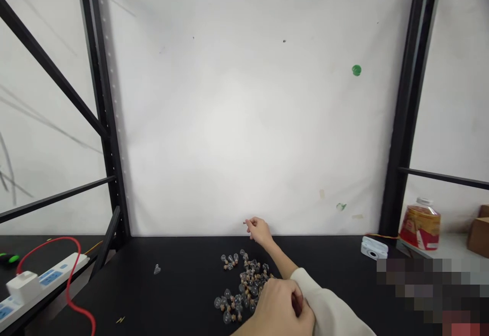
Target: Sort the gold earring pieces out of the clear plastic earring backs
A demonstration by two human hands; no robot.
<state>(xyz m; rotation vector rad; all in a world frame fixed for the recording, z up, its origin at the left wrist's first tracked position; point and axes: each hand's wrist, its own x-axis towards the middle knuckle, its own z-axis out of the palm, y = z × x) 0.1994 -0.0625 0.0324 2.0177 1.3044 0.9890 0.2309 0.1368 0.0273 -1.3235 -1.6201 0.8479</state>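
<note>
Bending across the bottom centre of the frame, the left hand lies closest, its fingers curled beside the pale sleeve of the other arm; whether they pinch the cloth I cannot tell. Just past its knuckles, on the black bench, small clear bottles lie heaped at the lower centre, many with brownish, cork-like stoppers, and the hand hides part of the heap. They look like thin glass: light, stiff, probably slick on their rounded bodies and easily chipped or cracked if squeezed or knocked together. The better hold would seem to be a gentle pinch around the neck, or across the fullest part of the body, rather than a pull on the stopper, which might come loose. Tangled as they lie, lifting one could roll its neighbours. Left of the heap, well apart, sits a lone clear piece, likely just as delicate. Farthest off, above the heap and in front of the white wall, the right hand reaches out with its fingers bent inward; I cannot tell whether they pinch anything.
</note>
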